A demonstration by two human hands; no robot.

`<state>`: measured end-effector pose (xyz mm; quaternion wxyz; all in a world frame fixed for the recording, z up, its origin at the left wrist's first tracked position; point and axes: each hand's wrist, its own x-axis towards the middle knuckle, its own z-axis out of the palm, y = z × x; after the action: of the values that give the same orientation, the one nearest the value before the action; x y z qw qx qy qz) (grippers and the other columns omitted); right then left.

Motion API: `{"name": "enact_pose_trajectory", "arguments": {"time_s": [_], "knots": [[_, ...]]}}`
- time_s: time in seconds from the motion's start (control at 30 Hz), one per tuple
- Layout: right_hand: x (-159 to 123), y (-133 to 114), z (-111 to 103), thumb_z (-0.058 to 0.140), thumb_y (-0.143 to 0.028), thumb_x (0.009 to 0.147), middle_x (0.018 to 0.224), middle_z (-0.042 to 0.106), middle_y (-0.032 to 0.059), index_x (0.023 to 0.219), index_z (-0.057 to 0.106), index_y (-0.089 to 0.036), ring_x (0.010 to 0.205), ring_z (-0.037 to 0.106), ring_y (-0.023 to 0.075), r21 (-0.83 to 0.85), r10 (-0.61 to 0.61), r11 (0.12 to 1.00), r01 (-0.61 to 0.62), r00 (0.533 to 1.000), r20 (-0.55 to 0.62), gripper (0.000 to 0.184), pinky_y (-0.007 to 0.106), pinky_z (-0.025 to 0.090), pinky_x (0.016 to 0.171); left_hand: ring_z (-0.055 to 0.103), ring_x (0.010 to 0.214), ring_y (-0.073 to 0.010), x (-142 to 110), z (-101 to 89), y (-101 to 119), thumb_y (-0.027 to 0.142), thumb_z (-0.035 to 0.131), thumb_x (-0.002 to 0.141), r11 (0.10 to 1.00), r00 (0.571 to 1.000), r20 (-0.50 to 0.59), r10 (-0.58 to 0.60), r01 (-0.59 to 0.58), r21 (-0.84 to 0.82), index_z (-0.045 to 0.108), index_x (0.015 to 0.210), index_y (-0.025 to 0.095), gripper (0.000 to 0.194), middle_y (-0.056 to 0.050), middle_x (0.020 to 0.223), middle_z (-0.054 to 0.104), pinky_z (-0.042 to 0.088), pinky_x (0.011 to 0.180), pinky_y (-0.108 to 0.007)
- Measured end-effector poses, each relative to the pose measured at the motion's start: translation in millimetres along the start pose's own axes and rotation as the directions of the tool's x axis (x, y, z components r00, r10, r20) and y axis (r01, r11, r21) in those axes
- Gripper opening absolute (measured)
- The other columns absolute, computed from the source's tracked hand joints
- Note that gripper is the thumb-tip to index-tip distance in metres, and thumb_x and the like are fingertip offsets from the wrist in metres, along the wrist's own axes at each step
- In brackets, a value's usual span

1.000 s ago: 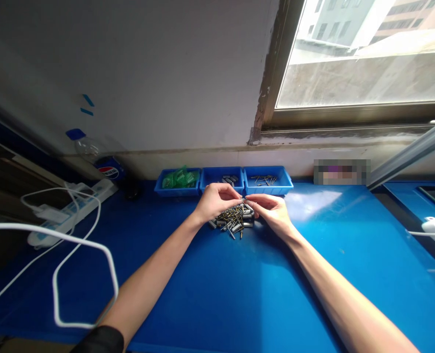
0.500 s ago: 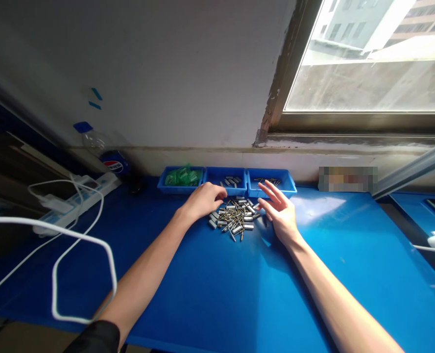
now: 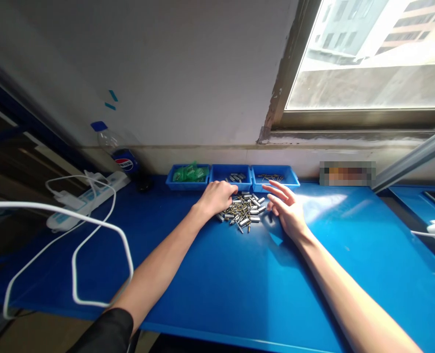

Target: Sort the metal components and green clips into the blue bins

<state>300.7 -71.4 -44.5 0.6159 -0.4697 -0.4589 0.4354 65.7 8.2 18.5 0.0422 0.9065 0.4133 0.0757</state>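
With the pile of small metal parts (image 3: 244, 211) taken as the centre of the dial and 12 o'clock pointing away from you, note the following layout. Your left hand (image 3: 216, 198) is at the 10 o'clock edge of the pile, near the front of the middle tray (image 3: 244, 187). Its fingers are curled and drawn together; whether they pinch a part cannot be determined from this view. Your right hand (image 3: 290, 212) is at 3 o'clock, just beside the pile, with its fingers parted and slightly bent. No part is visible between them.

Status of the parts: several silver pieces (image 3: 237, 176) lie in the middle tray at 12 o'clock. Some thin pins (image 3: 271, 177) lie in the right tray (image 3: 257, 188) at 1 o'clock. Green wrapping (image 3: 191, 172) occupies the left tray (image 3: 188, 186) at 10 o'clock. The pile itself, a mix of silver blocks and brass-toned pins, lies outside the trays, directly on the blue table (image 3: 217, 279). By appearance, it holds more parts than you see in the middle and right trays together.

Farther out, locate the bottle (image 3: 125, 162) at 10 o'clock and the power strip (image 3: 65, 219) at 9 o'clock, both well apart from your hands.
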Motion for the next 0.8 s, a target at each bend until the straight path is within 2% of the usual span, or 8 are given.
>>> {"name": "enact_pose_trajectory", "arguments": {"time_s": [0.17,0.3,0.37,0.5,0.63,0.8], "knots": [[0,0,-1,0.081,-0.043,0.085,0.133,0.074,0.0087,0.134,0.068,-0.032,0.059,0.059,0.014,0.001,0.016,1.0,-0.016,1.0,-0.001,0.052,0.032,0.04,0.046,0.075,0.088,-0.0241,0,-6.9,-4,0.009,0.062,0.084,0.999,0.997,-0.071,0.02,-0.022,-0.024,0.079,0.101,0.021,0.027,-0.007,0.102,0.08,0.054,0.075,-0.03],[-4,0,-1,0.079,-0.042,0.087,0.131,0.074,0.0083,0.131,0.069,-0.032,0.058,0.058,0.0138,-0.002,0.023,1.0,-0.023,1.0,0.002,0.046,0.032,0.04,0.048,0.075,0.084,-0.0216,3,-5.5,-12,0.009,0.065,0.086,0.982,0.991,-0.126,0.043,-0.065,-0.177,0.079,0.096,0.02,0.02,-0.005,0.096,0.08,0.056,0.075,-0.029],[-7,-2,-1,0.079,-0.042,0.088,0.127,0.076,0.0081,0.129,0.069,-0.031,0.058,0.058,0.0138,-0.021,0.023,1.0,-0.023,1.0,0.005,0.044,0.032,0.04,0.048,0.075,0.081,-0.0197,5,-2.0,-15,0.009,0.069,0.086,0.941,0.984,-0.168,0.058,-0.11,-0.321,0.078,0.094,0.018,0.016,-0.005,0.092,0.08,0.058,0.077,-0.028],[-10,-8,6,0.079,-0.045,0.089,0.115,0.079,0.0078,0.124,0.072,-0.027,0.058,0.059,0.0137,-0.082,0.021,0.996,-0.02,1.0,0.008,0.04,0.031,0.043,0.05,0.077,0.08,-0.0173,7,4.9,-16,0.008,0.074,0.083,0.797,0.972,-0.233,0.034,-0.167,-0.58,0.077,0.095,0.015,0.014,-0.005,0.094,0.081,0.063,0.078,-0.027],[-12,-13,14,0.078,-0.047,0.089,0.1,0.08,0.0065,0.117,0.074,-0.024,0.06,0.06,0.0142,-0.162,0.028,0.987,-0.022,0.999,0.032,0.037,0.031,0.051,0.055,0.079,0.082,-0.0175,6,4.1,-14,0.009,0.072,0.083,0.726,0.973,-0.228,0.047,-0.19,-0.661,0.077,0.096,0.015,0.015,-0.006,0.097,0.081,0.066,0.081,-0.028],[-15,-13,21,0.08,-0.05,0.086,0.1,0.08,0.0067,0.119,0.076,-0.024,0.067,0.065,0.0159,-0.183,0.019,0.983,-0.009,0.998,0.052,0.042,0.031,0.054,0.057,0.079,0.083,-0.0175,4,-3.6,-8,0.013,0.076,0.081,0.666,0.974,-0.216,0.071,-0.207,-0.716,0.078,0.095,0.014,0.014,-0.006,0.097,0.081,0.066,0.083,-0.027]]}}
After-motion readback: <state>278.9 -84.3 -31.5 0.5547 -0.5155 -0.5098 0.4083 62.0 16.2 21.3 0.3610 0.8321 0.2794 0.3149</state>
